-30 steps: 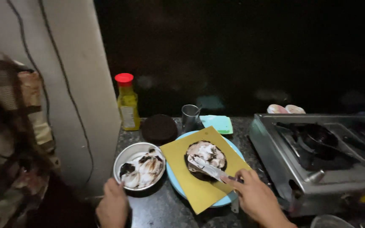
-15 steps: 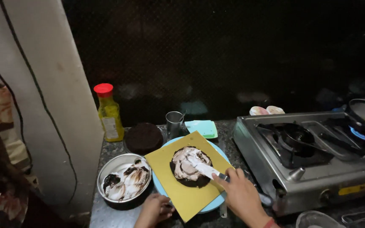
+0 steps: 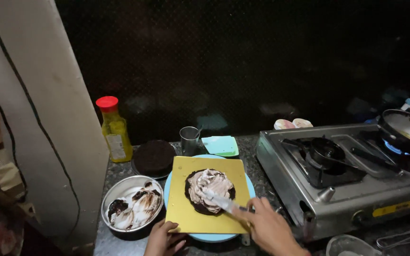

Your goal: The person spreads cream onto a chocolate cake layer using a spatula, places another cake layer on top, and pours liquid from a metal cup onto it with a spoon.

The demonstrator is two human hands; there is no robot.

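In the lower middle of the frame the person's right hand (image 3: 269, 227) was closed around the handle of a flat, pale-bladed spreading knife (image 3: 219, 201), whose blade lay across the heap of whitish cream on a small round dark chocolate cake (image 3: 209, 192). The cake sat on a square yellow board (image 3: 181, 208), which rested on a round light-blue plate (image 3: 251, 187). The left hand (image 3: 163, 239), at the bottom edge, had its fingers curled against the near corner of the board and the plate's rim, seemingly steadying them; how firmly it gripped could not be told. The step in hand looked like spreading the cream over the cake's top, barely begun, since the cream was still piled unevenly and dark crumb showed round the edge. The next move would call for a level, light sweep outward while the board was held steady. To the left stood a round steel bowl (image 3: 119, 189) smeared with white and brown cream. Behind it lay a second dark round cake layer (image 3: 154, 158), with a yellow bottle with a red cap (image 3: 114, 130) at the left, a small steel cup (image 3: 189, 140) and a pale green square dish (image 3: 220, 145). The surface was a dark speckled stone counter (image 3: 252, 151); at the right stood a steel gas stove (image 3: 342, 189) with a lidded pan (image 3: 406, 130) over a blue flame. The room was dim, its back wall black.
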